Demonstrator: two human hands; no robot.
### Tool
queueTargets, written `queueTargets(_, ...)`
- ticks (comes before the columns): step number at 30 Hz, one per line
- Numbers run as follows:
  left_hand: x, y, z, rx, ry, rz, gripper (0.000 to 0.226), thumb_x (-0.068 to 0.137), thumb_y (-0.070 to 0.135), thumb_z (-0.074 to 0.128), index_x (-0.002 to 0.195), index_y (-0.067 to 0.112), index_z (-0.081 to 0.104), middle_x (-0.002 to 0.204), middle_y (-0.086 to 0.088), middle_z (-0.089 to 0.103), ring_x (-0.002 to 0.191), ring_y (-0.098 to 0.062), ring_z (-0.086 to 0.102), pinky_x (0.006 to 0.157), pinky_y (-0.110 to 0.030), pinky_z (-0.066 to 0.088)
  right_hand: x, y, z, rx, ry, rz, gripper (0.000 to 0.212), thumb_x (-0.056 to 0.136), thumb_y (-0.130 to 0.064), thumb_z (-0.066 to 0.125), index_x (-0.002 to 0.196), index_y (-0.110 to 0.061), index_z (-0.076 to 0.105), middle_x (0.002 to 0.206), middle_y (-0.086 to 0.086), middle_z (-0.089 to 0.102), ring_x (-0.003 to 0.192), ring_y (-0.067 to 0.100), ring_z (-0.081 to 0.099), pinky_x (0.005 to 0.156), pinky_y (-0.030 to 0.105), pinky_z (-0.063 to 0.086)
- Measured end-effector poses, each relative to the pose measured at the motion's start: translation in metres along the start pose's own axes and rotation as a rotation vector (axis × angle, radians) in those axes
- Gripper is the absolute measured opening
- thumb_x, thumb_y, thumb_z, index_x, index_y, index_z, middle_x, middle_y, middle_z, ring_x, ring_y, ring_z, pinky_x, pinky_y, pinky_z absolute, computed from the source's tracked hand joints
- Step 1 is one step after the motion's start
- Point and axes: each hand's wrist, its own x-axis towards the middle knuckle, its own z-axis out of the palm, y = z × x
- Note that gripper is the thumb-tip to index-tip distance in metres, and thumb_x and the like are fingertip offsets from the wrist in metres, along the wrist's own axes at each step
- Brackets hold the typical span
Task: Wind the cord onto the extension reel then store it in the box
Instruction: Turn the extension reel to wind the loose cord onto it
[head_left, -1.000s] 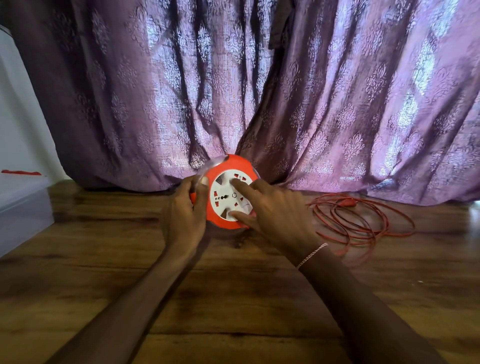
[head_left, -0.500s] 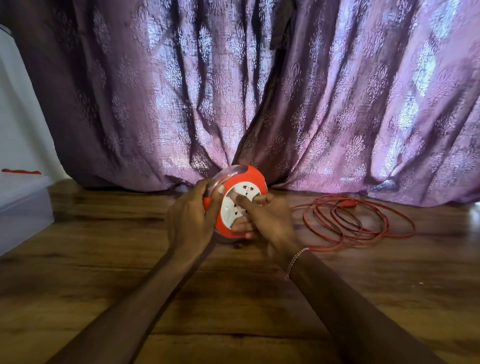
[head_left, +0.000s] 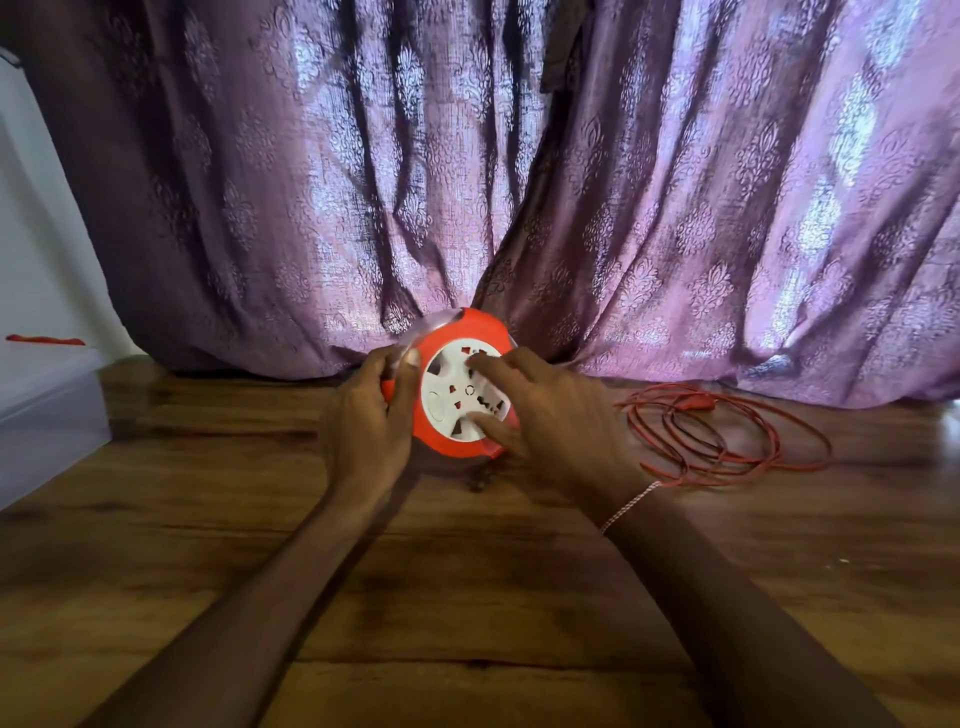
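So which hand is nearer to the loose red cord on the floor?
Right. The right hand is on the reel face, beside the cord; the left hand grips the reel's far side.

Readable text: none anywhere in view.
Extension reel (head_left: 457, 387): its white socket face shows only red socket openings and a small ring mark at centre; no letters, brand or numbers can be made out.
Cord (head_left: 727, 431): plain red at 3 o'clock of the reel, no print visible.
Box (head_left: 47, 410): translucent at 9 o'clock, no label legible.
Curtain (head_left: 519, 182): woven ornamental pattern only, no writing.
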Motion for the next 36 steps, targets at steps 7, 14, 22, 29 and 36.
queueTargets(7, -0.001, 0.0, 0.001, 0.011, -0.029, 0.051, 0.063, 0.097, 0.072, 0.029, 0.117, 0.026, 0.068, 0.093, -0.004, 0.077, 0.088, -0.03, 0.072, 0.073, -0.045, 0.056, 0.002, -0.01, 0.007, -0.242, 0.013, -0.066, 0.061, 0.083, -0.06, 0.053, 0.141, -0.041, 0.057, 0.076, 0.001, 0.07, 0.056, 0.03, 0.067, 0.048, 0.028, 0.024)
queueTargets(14, -0.006, 0.011, -0.001, -0.002, -0.032, 0.124, 0.066, 0.097, 0.074, 0.027, 0.122, 0.027, 0.067, 0.098, -0.003, 0.077, 0.088, -0.028, 0.071, 0.076, -0.045, 0.056, 0.001, -0.015, 0.021, 0.043, -0.048, 0.394, 0.076, 0.071, -0.084, 0.049, 0.131, -0.038, 0.055, 0.086, 0.009, 0.077, 0.08, 0.037, 0.072, 0.069, 0.044, 0.057)
queueTargets(22, -0.006, 0.007, 0.003, 0.015, -0.015, 0.111, 0.065, 0.097, 0.073, 0.026, 0.121, 0.027, 0.066, 0.095, -0.006, 0.076, 0.088, -0.032, 0.07, 0.074, -0.046, 0.055, 0.013, -0.039, 0.008, 1.323, -0.052, 1.178, 0.047, 0.09, -0.042, 0.078, 0.111, -0.011, 0.05, 0.071, 0.02, 0.076, 0.05, 0.024, 0.072, 0.039, 0.022, 0.047)
queueTargets(29, 0.004, -0.001, 0.001, -0.09, 0.05, -0.062, 0.046, 0.1, 0.059, 0.039, 0.101, 0.025, 0.069, 0.082, -0.002, 0.072, 0.081, -0.029, 0.068, 0.069, -0.038, 0.05, 0.004, 0.005, -0.01, 0.088, 0.085, 0.293, 0.035, 0.092, -0.055, 0.062, 0.115, -0.028, 0.065, 0.086, -0.001, 0.075, 0.078, 0.03, 0.073, 0.063, 0.042, 0.057)
queueTargets(36, 0.004, -0.014, 0.013, -0.068, -0.019, -0.05, 0.054, 0.095, 0.075, 0.033, 0.101, 0.031, 0.064, 0.086, -0.002, 0.073, 0.083, -0.029, 0.07, 0.074, -0.047, 0.056, 0.004, -0.009, -0.006, -0.16, -0.043, -0.017, 0.068, 0.08, -0.064, 0.07, 0.14, -0.034, 0.056, 0.096, 0.004, 0.072, 0.083, 0.03, 0.069, 0.051, 0.032, 0.04)
